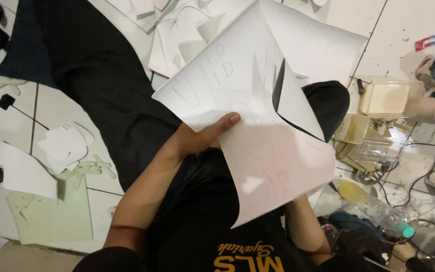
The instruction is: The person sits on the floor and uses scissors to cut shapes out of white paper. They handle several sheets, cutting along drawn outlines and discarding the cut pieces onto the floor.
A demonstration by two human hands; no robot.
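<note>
Over the lap, left hand (202, 138) pinches a white sheet (258, 111), thumb on top. Light, floppy, creases easily; edge grip suits. Right hand hidden behind it, grip unclear.

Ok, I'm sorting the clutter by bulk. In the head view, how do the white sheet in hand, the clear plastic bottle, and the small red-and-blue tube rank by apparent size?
1. White sheet, by far the largest, though it is nearest the camera.
2. Clear plastic bottle lying on the floor.
3. Small red-and-blue tube, smallest, and farthest away.
The left hand grips the sheet.

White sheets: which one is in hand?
The large white sheet with pencilled outlines and a cut flap, pinched by the left hand above the lap. The other white pieces lie loose on the tile floor.
</note>
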